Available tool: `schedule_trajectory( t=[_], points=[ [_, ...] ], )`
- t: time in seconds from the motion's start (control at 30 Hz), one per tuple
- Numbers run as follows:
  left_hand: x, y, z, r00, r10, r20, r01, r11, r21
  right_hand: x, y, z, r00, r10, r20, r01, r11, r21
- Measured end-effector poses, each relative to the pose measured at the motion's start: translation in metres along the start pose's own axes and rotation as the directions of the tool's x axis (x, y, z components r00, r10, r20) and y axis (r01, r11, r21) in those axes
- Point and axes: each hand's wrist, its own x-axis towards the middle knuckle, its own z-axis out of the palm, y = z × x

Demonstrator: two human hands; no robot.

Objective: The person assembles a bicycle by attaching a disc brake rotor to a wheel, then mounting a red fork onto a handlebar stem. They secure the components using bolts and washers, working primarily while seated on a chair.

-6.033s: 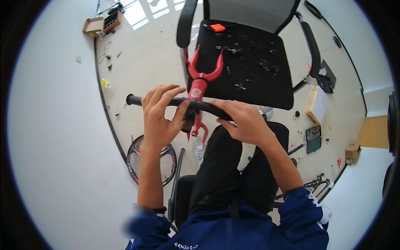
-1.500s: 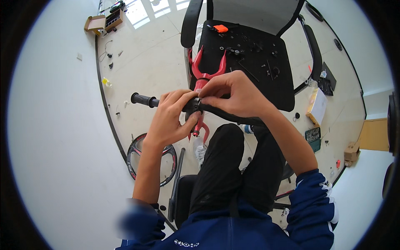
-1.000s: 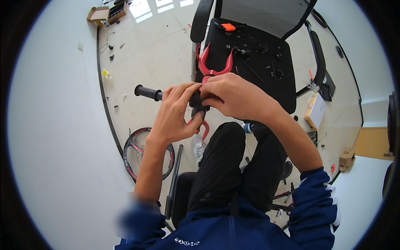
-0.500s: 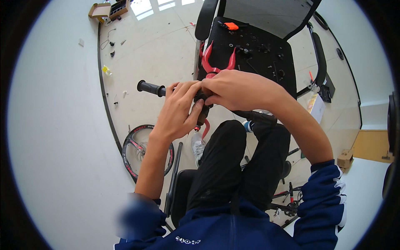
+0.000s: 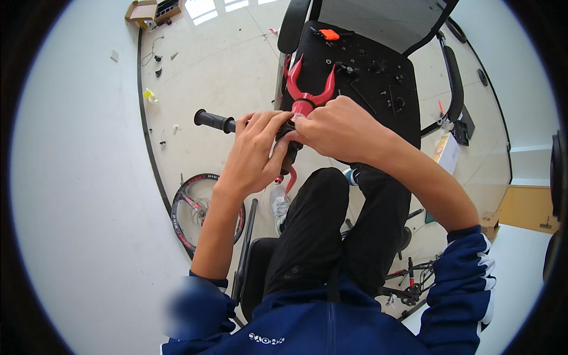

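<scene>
My left hand (image 5: 251,155) is wrapped round the middle of a black bicycle handlebar, its thumb beside the dark stem (image 5: 289,162). The bar's ribbed rubber grip (image 5: 212,120) sticks out to the left of that hand. From the other side my right hand (image 5: 343,131) meets it, closed, with fingertips pressed together at the clamp; what they pinch is hidden. Just beyond the fingers a red bicycle fork (image 5: 303,104) points its two prongs away, over the edge of a black chair seat (image 5: 374,42).
Loose bolts, washers and hex keys lie on the seat, near an orange item (image 5: 329,35). A bicycle wheel (image 5: 188,229) rests on the floor at left, a black bike frame (image 5: 408,284) at lower right. An opened box (image 5: 142,12) stands far left.
My right hand has shifted slightly down and turned at the stem, uncovering more of the red fork's base. My left hand keeps its hold on the handlebar.
</scene>
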Motion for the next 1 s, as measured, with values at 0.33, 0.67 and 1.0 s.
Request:
schedule_trajectory(
  t=[0.33,0.67,1.0],
  points=[
    [0.000,0.000,0.000,1.000,0.010,-0.025,-0.010,1.000,-0.012,-0.007,0.014,0.024,0.942,-0.165,-0.292,0.231,0.951,0.207],
    [0.001,0.001,0.000,1.000,-0.003,-0.020,0.003,1.000,-0.013,0.004,0.007,0.009,0.986,-0.097,-0.137,0.106,0.993,0.056],
    [0.003,0.017,-0.003,0.956,0.124,-0.264,-0.109,0.991,0.071,-0.051,0.097,0.044,0.755,0.560,-0.341,-0.251,0.727,0.640]
  ],
)
